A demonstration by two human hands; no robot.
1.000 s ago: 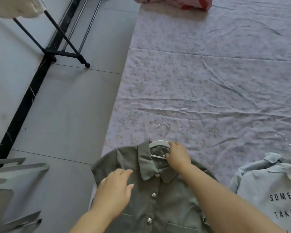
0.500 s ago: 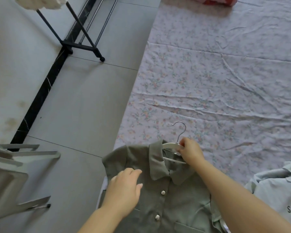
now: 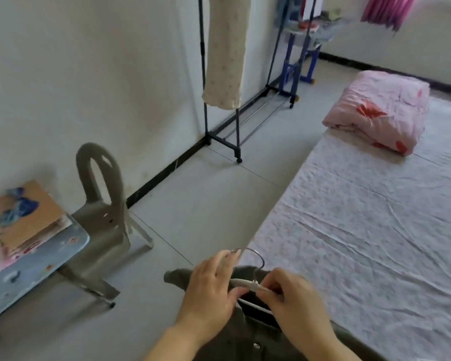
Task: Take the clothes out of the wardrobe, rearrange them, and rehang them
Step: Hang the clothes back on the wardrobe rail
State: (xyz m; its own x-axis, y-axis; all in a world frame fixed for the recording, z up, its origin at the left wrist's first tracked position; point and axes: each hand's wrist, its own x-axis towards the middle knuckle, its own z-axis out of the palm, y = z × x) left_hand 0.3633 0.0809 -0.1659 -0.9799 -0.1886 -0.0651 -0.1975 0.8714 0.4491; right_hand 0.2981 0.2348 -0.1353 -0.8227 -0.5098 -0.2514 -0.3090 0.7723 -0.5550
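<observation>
A grey-green buttoned shirt (image 3: 248, 342) hangs on a white hanger (image 3: 245, 282) with a metal hook, lifted off the bed at the bottom of the view. My left hand (image 3: 210, 293) grips the hanger's left arm, fingers reaching up to the hook. My right hand (image 3: 294, 306) pinches the hanger just right of the hook's base. A black clothes rack (image 3: 219, 136) stands by the wall ahead, with a cream garment (image 3: 225, 50) hanging on it.
The bed (image 3: 375, 230) with a floral sheet fills the right; a folded pink quilt (image 3: 378, 110) lies at its far end. A grey chair (image 3: 102, 204) and a blue-edged table (image 3: 31, 267) stand at left. A second blue rack (image 3: 297, 48) is farther back.
The shirt on its hanger has been lifted off the bed. My left hand moved from the shirt's shoulder to the hanger. My view has risen toward the rack.
</observation>
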